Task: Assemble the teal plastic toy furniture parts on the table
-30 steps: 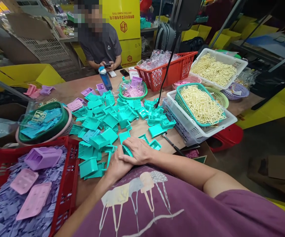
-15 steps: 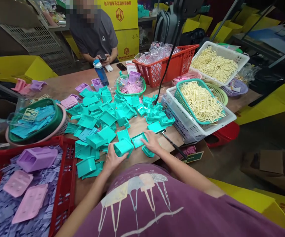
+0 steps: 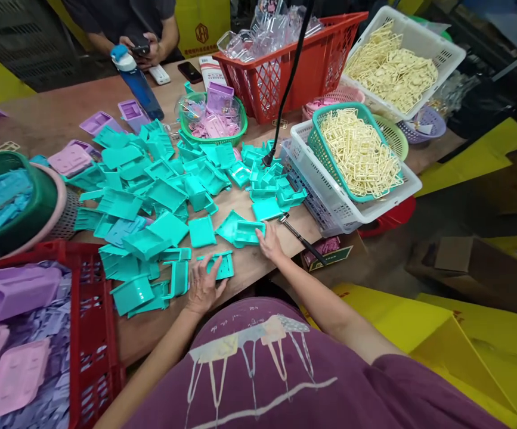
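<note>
My left hand [image 3: 203, 287] rests low over the table's near edge, fingers apart, at a shallow teal plastic piece [image 3: 224, 266] that its thumb and fingertips partly cover. To the right, my right hand [image 3: 269, 243] pinches the end of a small teal tray-shaped piece [image 3: 247, 232], which overlaps another teal part [image 3: 228, 226]. A flat square teal piece [image 3: 202, 231] lies between the hands and the heap of teal box-shaped parts [image 3: 166, 196]. Just left of my left hand stands a narrow teal piece [image 3: 179, 279].
A black-handled hammer-like tool [image 3: 303, 239] lies right of my hand. White [image 3: 352, 217] and red [image 3: 280, 83] baskets stand at the back right. A red crate [image 3: 92, 333] of purple parts is at left. A blue bottle [image 3: 139, 86] stands near another person's hands [image 3: 151, 50].
My left hand has let go of the box-shaped teal piece it held and is at a shallow one. My right hand has closed on a tray-shaped piece. The view has shifted.
</note>
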A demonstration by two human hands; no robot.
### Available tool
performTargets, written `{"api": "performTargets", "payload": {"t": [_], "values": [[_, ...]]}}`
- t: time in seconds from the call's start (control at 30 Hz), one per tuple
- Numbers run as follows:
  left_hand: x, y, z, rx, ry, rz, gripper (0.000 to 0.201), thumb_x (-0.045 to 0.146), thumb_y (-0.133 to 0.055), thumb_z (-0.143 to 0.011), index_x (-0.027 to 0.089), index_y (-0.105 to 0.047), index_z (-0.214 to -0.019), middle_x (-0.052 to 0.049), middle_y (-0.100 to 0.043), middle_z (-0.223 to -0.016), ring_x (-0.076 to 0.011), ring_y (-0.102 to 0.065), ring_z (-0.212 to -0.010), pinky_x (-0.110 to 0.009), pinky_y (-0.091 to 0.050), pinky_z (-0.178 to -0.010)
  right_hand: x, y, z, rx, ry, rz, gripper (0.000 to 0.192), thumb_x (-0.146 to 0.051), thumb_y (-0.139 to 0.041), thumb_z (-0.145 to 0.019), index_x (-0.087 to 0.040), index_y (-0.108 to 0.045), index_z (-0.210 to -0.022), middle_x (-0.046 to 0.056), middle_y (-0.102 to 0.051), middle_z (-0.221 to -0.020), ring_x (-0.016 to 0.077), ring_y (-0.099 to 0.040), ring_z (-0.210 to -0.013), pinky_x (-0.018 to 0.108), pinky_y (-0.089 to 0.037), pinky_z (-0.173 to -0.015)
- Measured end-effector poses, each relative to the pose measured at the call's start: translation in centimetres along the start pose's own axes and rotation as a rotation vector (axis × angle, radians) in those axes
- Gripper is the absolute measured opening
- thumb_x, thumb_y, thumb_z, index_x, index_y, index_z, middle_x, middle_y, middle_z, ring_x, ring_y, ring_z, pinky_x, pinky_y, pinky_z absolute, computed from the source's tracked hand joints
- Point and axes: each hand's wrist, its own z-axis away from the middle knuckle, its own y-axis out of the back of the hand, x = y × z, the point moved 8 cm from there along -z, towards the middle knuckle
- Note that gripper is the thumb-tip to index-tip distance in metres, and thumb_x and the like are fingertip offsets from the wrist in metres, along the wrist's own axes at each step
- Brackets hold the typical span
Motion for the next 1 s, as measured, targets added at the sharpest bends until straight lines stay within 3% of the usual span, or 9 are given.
{"api": "performTargets", "payload": {"t": [0.13,0.2,0.3,0.37,0.47,0.63,0.73,0.8,1.0], "values": [[-1.5,-0.6,-1.2,-0.147,0.017,-0.021,0.081,0.044,-0.066,-0.086,0.013,-0.035,-0.153,-0.022,-0.040,-0.151,-0.0442,-0.035,-0.135,-0.057,-0.038,-0.107,0.3,1.6,-0.2,-0.002,0.058,0.024,0.051,-0.041,-0.044,-0.102,-0.020,-0.039,-0.147,0.012,-0.054,-0.135,0.0208,-0.051,-0.122,0.033,-0.042,-0.106],[-1.7,-1.3,-1.5,-0.196,0.023,-0.007,0.086,0.049,-0.066,-0.085,0.008,-0.033,-0.153,-0.022,-0.047,-0.143,-0.0417,-0.041,-0.129,-0.053,-0.040,-0.106,3.3,3.9,1.2,0.048,-0.015,0.081,0.054,-0.038,-0.052,-0.098,-0.016,-0.042,-0.146,0.017,-0.046,-0.141,0.0292,-0.042,-0.131,0.045,-0.036,-0.111],[-1.7,-2.4,-1.8,-0.177,0.150,-0.034,0.096,0.064,-0.065,-0.081,0.004,-0.037,-0.150,-0.025,-0.054,-0.130,-0.0427,-0.047,-0.119,-0.055,-0.039,-0.105,9.1,6.4,3.5,0.060,-0.216,0.250,0.052,-0.035,-0.052,-0.096,-0.008,-0.045,-0.140,0.026,-0.044,-0.136,0.0416,-0.038,-0.128,0.061,-0.035,-0.102],[-1.4,-3.1,-1.9,-0.164,0.244,-0.030,0.105,0.071,-0.062,-0.078,0.002,-0.033,-0.151,-0.027,-0.054,-0.127,-0.0447,-0.049,-0.117,-0.058,-0.038,-0.103,11.4,6.9,4.1,0.010,-0.253,0.329,0.038,-0.028,-0.048,-0.097,-0.010,-0.053,-0.130,0.024,-0.049,-0.126,0.0394,-0.043,-0.122,0.057,-0.039,-0.099],[-0.7,-4.1,-2.1,-0.189,0.294,0.054,0.107,0.069,-0.058,-0.082,-0.002,-0.022,-0.153,-0.032,-0.050,-0.134,-0.0468,-0.048,-0.123,-0.059,-0.037,-0.103,11.9,7.5,4.0,-0.055,-0.200,0.318,0.027,-0.020,-0.041,-0.097,-0.010,-0.058,-0.115,0.022,-0.054,-0.117,0.0328,-0.054,-0.107,0.047,-0.045,-0.093],[-1.1,-5.0,-2.3,-0.238,0.310,0.097,0.102,0.065,-0.054,-0.085,-0.005,-0.023,-0.152,-0.033,-0.049,-0.136,-0.0484,-0.048,-0.125,-0.059,-0.039,-0.102,7.6,8.7,8.1,-0.129,-0.068,0.201,0.031,-0.026,-0.032,-0.101,-0.012,-0.054,-0.117,0.017,-0.060,-0.106,0.0253,-0.061,-0.084,0.039,-0.050,-0.078],[-1.3,-5.1,-2.3,-0.231,0.340,0.070,0.101,0.067,-0.054,-0.084,-0.004,-0.027,-0.150,-0.033,-0.049,-0.138,-0.0480,-0.050,-0.122,-0.058,-0.040,-0.102,2.8,7.1,11.8,-0.227,0.139,0.058,0.031,-0.029,-0.032,-0.103,-0.018,-0.051,-0.124,0.008,-0.065,-0.095,0.0204,-0.063,-0.081,0.032,-0.053,-0.076],[-1.3,-5.0,-2.3,-0.231,0.352,0.061,0.100,0.068,-0.054,-0.084,-0.003,-0.029,-0.150,-0.032,-0.049,-0.139,-0.0472,-0.051,-0.122,-0.057,-0.041,-0.102,-0.2,5.4,13.4,-0.297,0.301,-0.034,0.033,-0.026,-0.032,-0.102,-0.017,-0.049,-0.129,0.009,-0.068,-0.100,0.0204,-0.065,-0.084,0.032,-0.054,-0.077],[-0.8,-4.7,-2.5,-0.241,0.345,0.078,0.095,0.067,-0.051,-0.088,-0.003,-0.033,-0.148,-0.030,-0.052,-0.136,-0.0460,-0.050,-0.123,-0.055,-0.042,-0.101,-3.7,2.5,12.2,-0.378,0.398,-0.041,0.033,-0.024,-0.034,-0.102,-0.016,-0.051,-0.130,0.013,-0.070,-0.106,0.0253,-0.068,-0.092,0.035,-0.055,-0.078]]}}
